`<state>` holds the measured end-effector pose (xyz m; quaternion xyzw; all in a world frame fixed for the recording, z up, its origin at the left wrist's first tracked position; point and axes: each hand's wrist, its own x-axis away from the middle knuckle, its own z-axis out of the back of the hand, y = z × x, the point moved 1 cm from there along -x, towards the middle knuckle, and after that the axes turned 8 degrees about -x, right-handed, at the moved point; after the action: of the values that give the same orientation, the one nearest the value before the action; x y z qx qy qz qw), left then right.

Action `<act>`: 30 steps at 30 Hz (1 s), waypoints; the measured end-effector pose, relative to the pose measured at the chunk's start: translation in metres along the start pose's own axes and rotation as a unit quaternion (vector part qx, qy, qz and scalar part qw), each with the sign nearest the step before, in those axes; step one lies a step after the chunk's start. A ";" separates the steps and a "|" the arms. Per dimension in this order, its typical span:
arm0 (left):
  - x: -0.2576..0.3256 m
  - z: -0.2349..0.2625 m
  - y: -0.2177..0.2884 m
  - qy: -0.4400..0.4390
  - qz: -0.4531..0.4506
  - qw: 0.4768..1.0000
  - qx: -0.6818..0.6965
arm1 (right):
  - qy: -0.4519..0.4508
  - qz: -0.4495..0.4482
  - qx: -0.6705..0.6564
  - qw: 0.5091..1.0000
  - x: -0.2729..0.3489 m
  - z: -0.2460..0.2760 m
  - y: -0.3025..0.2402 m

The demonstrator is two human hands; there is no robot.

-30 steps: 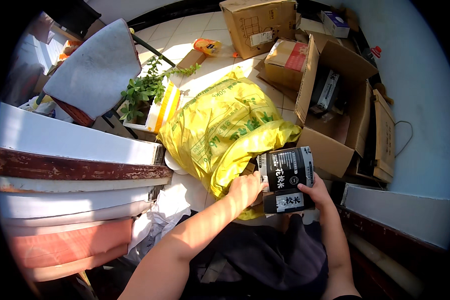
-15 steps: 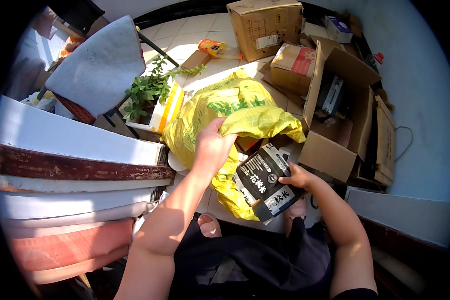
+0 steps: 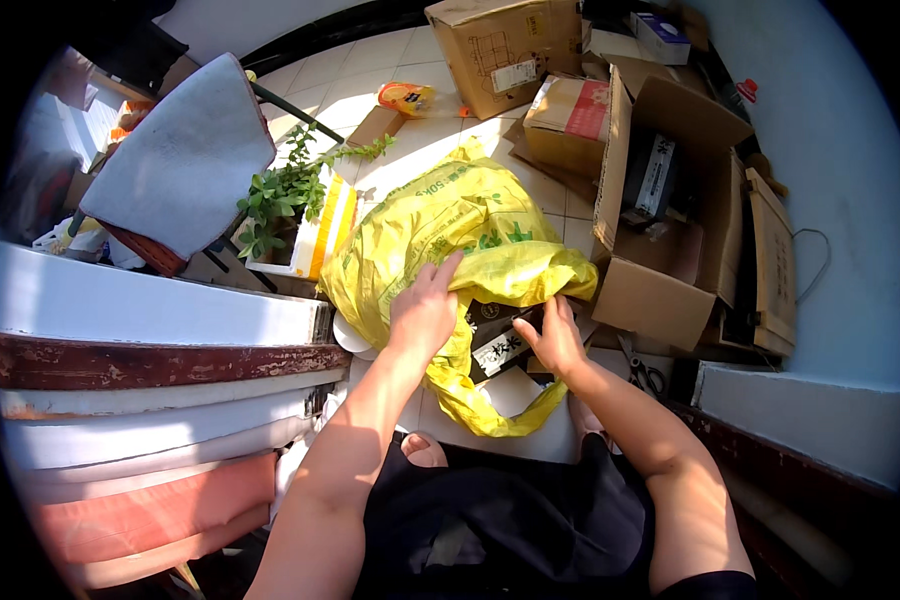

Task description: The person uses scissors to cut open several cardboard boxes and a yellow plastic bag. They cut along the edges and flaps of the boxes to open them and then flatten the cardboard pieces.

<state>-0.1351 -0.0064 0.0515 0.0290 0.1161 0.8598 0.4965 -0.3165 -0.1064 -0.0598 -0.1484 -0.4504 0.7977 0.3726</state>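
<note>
A large yellow woven bag (image 3: 420, 235) with green print lies on the floor before me, its mouth toward me. My left hand (image 3: 425, 312) rests on the bag's left side by the mouth, open, with its fingers stretched along the plastic. At the right of the mouth is my right hand (image 3: 558, 342), open, thumb apart from the fingers, its fingertips at the bag's rim. A flat black box (image 3: 498, 347) with white lettering sits inside the mouth, partly covered by the bag. The rest of the bag's contents is hidden.
An open cardboard box (image 3: 660, 300) at the right holds another black box (image 3: 650, 180). Scissors (image 3: 642, 370) lie near my right forearm. A potted plant (image 3: 288, 195), a chair with a pale cover (image 3: 185, 165) and a tall carton (image 3: 505, 55) stand farther off.
The black box has gone deeper into the yellow bag. My right hand has let go of it and moved up to the rim. My left hand has loosened from the bag's folded edge.
</note>
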 end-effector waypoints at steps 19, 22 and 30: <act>0.007 -0.011 0.037 0.036 -0.018 0.996 0.081 | -0.223 0.072 0.221 0.947 0.053 0.000 0.073; 0.004 -0.010 0.046 0.064 -0.043 0.995 0.068 | -0.132 0.100 0.216 0.962 0.034 -0.002 0.065; 0.000 -0.018 0.040 0.070 -0.028 0.993 0.087 | -0.127 0.003 0.172 0.977 0.020 -0.008 0.101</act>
<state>-0.1715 -0.0287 0.0435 0.0081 0.2257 0.8322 0.5064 -0.3724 -0.1189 -0.1456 0.0191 -0.3501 0.8766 0.3296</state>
